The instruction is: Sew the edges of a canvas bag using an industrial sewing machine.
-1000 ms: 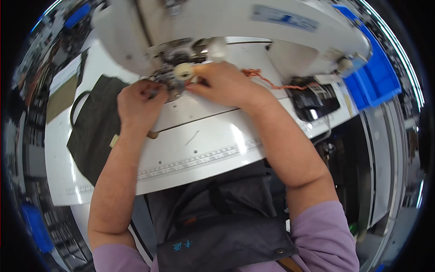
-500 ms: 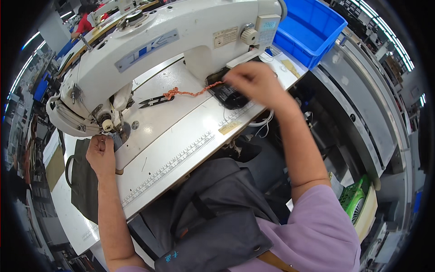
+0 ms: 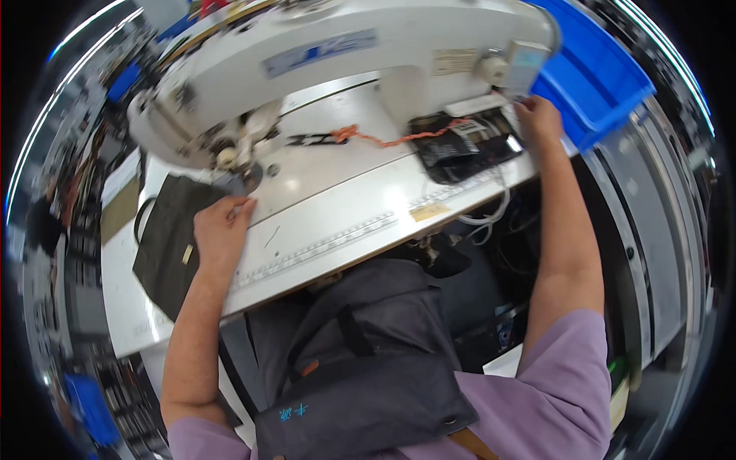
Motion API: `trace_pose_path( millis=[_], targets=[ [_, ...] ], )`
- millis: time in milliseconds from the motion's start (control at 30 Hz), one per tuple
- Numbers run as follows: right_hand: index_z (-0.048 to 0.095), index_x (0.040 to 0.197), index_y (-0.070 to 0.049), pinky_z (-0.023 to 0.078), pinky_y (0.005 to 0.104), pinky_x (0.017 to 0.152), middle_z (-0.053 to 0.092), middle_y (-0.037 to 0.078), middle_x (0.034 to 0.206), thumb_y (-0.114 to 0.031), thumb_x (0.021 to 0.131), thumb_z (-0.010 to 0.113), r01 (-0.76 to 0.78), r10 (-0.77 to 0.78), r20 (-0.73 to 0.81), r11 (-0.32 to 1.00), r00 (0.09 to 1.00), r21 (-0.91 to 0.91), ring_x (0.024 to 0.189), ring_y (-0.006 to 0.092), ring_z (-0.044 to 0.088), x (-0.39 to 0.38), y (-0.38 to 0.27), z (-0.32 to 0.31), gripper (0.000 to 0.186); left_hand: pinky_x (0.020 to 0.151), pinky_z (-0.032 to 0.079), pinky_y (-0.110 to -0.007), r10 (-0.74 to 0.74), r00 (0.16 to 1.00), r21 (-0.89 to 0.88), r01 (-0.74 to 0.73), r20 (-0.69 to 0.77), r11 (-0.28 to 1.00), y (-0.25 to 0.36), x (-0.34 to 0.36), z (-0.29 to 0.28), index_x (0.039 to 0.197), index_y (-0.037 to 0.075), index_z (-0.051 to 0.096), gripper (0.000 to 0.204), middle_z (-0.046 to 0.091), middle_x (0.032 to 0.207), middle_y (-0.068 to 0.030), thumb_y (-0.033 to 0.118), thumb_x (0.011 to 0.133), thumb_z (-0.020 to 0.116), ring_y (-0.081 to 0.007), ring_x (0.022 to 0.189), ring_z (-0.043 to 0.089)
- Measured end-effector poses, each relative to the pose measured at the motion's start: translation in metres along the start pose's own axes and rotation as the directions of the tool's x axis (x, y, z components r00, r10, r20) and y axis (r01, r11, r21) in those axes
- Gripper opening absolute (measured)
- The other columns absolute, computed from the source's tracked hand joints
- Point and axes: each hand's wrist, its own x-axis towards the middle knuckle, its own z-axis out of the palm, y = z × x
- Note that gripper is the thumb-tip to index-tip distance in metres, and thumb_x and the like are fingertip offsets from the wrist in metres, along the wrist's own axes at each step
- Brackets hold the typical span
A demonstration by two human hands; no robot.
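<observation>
My left hand (image 3: 221, 232) is over the table's left part, beside a dark olive fabric piece (image 3: 175, 241). Its fingers are curled, thumb and forefinger together near the needle area of the white sewing machine (image 3: 330, 57); what they pinch, if anything, does not show. Beyond the right end of a black, shiny pouch (image 3: 452, 156), my right hand (image 3: 540, 121) bends its fingers beside the machine's base; their tips are partly hidden. Thread snips (image 3: 310, 139) lie under the machine arm, tied to an orange braided cord (image 3: 391, 143) that runs onto the pouch.
A blue plastic bin (image 3: 594, 73) stands at the back right, close to my right hand. A printed ruler strip (image 3: 330, 245) follows the table's front edge. White cables (image 3: 491, 218) hang below that edge. A dark grey apron (image 3: 360, 399) covers my lap.
My right hand has moved right, from above the pouch to its far right end. My left hand has drawn back from the needle area toward me. The whole view has shifted.
</observation>
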Motion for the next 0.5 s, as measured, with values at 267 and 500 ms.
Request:
trace_pose_path(
  millis=[267,500],
  targets=[
    [0.075,0.109,-0.003,0.055,0.0341,0.079,0.077,0.012,0.099,-0.032,0.098,0.07,0.277,-0.212,-0.342,0.949,0.916,0.153,0.084,0.0238,0.073,0.056,0.089,0.014,0.031,0.055,0.031,-0.023,-0.175,0.955,-0.313,0.247,0.241,0.917,0.003,-0.048,-0.039,0.1,0.001,0.077,0.018,0.04,0.059,0.0073,0.017,0.091,0.079,-0.0018,0.057,0.036],
    [0.069,0.116,-0.004,0.041,0.019,0.064,0.076,0.004,0.101,-0.021,0.101,0.069,0.119,-0.156,-0.024,0.636,0.987,0.763,0.082,0.0052,0.064,-0.036,-0.017,-0.047,0.023,0.056,0.034,-0.021,-0.212,0.901,-0.512,0.395,0.379,0.763,-0.007,-0.092,-0.091,0.116,0.001,0.07,0.033,0.045,0.065,0.0075,0.019,0.091,0.081,0.0004,0.06,0.036]
  ],
)
